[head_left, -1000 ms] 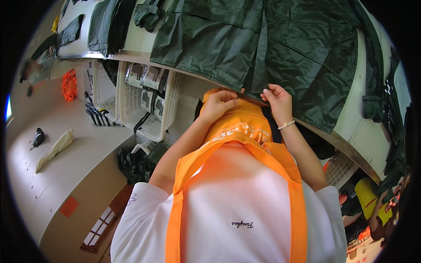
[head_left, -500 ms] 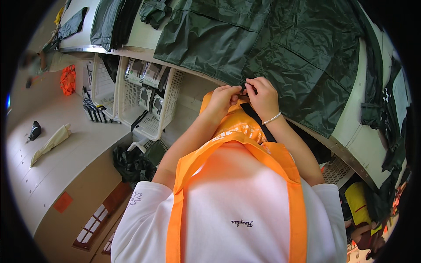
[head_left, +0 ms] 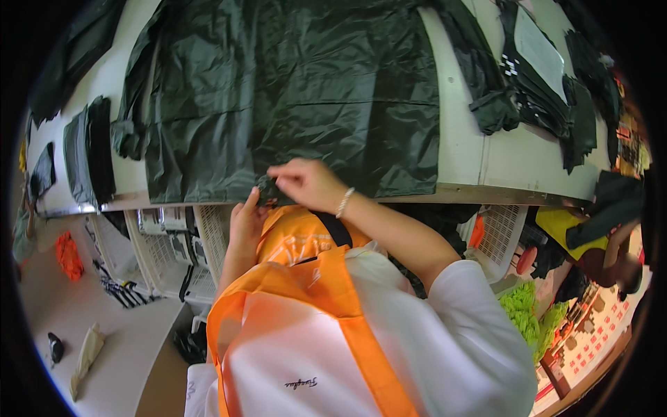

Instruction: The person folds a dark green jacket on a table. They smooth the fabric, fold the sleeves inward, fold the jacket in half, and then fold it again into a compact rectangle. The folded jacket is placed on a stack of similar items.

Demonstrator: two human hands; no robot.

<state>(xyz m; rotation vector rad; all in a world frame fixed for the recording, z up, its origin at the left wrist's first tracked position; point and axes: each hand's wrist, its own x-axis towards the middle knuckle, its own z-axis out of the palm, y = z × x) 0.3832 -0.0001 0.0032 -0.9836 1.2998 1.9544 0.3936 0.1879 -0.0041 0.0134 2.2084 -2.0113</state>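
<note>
In the head view, a dark green garment (head_left: 333,132) lay spread flat on the pale surface (head_left: 464,156), its hem turned toward the person and set roughly along the near edge. From that hem the body ran straight away from the person, its far end passing out of view at the top, so its full length could not be told. Both sleeves lay beside the body with their cuffs pointing back toward the person: the left sleeve (head_left: 135,83) ran close along the left side, while the right sleeve (head_left: 476,76) slanted outward to the right, its cuff well apart from the body. The hands met at the hem, left of its middle, close together. The left hand (head_left: 246,221) was at the near edge, thumb pointing up against the cloth; the right hand (head_left: 311,185) reached across from the right above it, thumb and forefinger drawn together near a small dark bit of material. Whether either one gripped it could not be told. A beaded bracelet (head_left: 343,202) circled the right wrist. Folded dark garments (head_left: 90,154) lay to the left, their long axis also running away from the person, and white baskets (head_left: 208,233) stood below the edge.
</note>
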